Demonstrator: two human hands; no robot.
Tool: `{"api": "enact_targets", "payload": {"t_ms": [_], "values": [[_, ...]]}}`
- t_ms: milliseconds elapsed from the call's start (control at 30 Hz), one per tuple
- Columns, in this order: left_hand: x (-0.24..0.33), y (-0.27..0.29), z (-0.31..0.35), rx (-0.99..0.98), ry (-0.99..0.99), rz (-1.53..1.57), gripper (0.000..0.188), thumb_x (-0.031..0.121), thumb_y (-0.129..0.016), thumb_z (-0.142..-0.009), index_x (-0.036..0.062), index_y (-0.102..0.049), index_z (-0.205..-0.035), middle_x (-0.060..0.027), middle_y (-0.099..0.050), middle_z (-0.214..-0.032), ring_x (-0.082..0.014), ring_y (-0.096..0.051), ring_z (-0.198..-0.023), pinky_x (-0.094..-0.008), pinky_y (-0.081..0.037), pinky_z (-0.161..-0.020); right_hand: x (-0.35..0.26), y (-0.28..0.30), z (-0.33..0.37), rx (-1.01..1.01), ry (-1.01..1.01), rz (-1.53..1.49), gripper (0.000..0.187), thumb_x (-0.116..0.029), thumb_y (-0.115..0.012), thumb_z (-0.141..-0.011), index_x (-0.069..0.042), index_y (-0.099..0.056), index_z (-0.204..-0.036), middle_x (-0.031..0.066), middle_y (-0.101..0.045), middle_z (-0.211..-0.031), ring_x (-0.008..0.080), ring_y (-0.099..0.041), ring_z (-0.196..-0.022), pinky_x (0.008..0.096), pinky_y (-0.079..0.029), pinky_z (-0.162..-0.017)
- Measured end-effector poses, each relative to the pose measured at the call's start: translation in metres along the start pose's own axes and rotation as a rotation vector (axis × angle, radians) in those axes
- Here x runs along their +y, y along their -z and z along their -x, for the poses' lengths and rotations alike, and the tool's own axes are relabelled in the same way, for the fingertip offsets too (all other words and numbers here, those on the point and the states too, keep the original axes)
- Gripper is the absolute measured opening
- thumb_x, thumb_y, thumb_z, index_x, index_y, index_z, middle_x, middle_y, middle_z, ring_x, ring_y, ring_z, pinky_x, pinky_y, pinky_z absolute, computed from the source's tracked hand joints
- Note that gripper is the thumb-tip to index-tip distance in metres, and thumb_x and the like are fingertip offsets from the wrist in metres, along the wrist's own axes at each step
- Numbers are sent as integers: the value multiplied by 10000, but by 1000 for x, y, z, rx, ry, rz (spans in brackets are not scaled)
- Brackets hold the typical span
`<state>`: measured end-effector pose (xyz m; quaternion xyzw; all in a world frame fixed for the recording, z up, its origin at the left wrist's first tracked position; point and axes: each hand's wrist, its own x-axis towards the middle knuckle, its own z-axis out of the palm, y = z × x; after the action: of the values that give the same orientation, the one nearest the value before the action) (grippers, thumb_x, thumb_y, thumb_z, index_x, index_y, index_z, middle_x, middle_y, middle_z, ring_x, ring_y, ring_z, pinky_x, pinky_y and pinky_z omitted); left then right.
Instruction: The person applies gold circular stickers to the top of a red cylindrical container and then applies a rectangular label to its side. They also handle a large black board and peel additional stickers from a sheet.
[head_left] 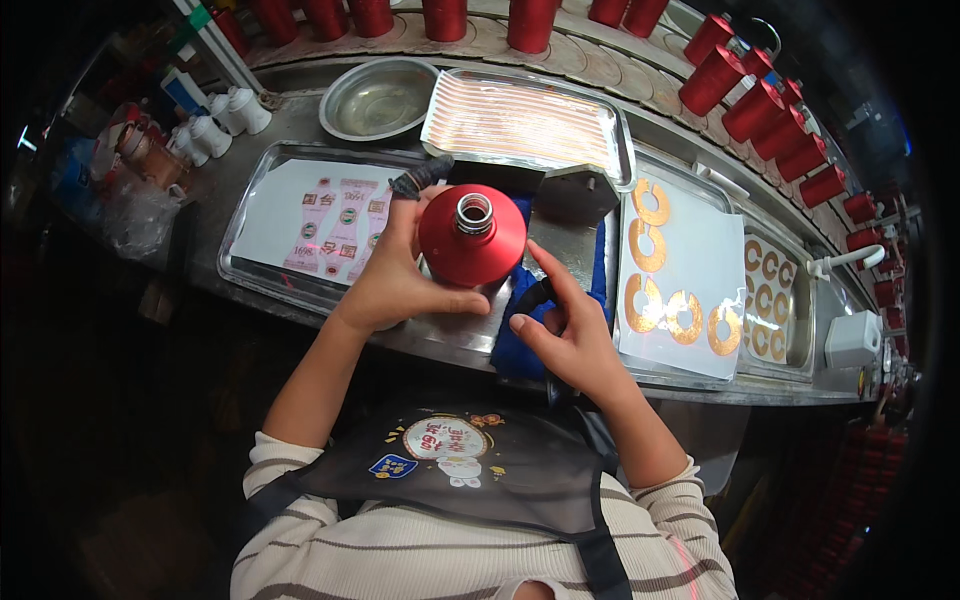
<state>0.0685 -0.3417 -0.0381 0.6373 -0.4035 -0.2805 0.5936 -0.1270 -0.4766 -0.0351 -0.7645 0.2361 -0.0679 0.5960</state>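
Observation:
My left hand point(395, 275) is wrapped round a red bottle point(472, 258) with a bare, uncapped metal neck pointing up toward me. The thumb lies across its near side, and a dark cover sits on a fingertip at the far side. My right hand point(575, 335) is beside the bottle at the lower right, thumb and index finger apart. Its index fingertip is at the bottle's edge; whether it touches I cannot tell. A black cover wraps another finger of that hand. Beneath lies a blue cloth point(520, 350), partly hidden, next to a dark metal block point(578, 195).
Pink printed labels point(345, 230) lie on a left tray. Behind are a metal basin point(375, 100) and a tray of striped strips point(520, 115). Gold C-shaped labels point(648, 245) rest on a white sheet at right. Red bottles point(530, 25) line a curved conveyor point(590, 65); white caps point(248, 110) stand far left.

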Motion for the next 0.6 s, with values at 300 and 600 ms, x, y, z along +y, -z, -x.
{"api": "enact_targets", "payload": {"t_ms": [300,600], "values": [[-27,-3,6,-110,170,196,1051,224,-1001,-439,43,-481,-1334,-63,-590,-1238,-195,-568,-1168,-359,-435,-1027,-1,-6,-19,-12,100,119,747,-167,-722,-747,-104,-359,-1397,261,-534,-1127,452,-541,-1044,475,-468,-904],[-18,-20,27,48,161,324,1149,295,-1004,-491,8,-364,-1401,-119,-554,-1301,-233,-569,-1202,-379,-475,-1009,33,83,-3,210,-217,-136,282,-117,-734,-819,-17,-690,-1079,16,-657,-852,66,-560,-702,241,-451,-635]]}}
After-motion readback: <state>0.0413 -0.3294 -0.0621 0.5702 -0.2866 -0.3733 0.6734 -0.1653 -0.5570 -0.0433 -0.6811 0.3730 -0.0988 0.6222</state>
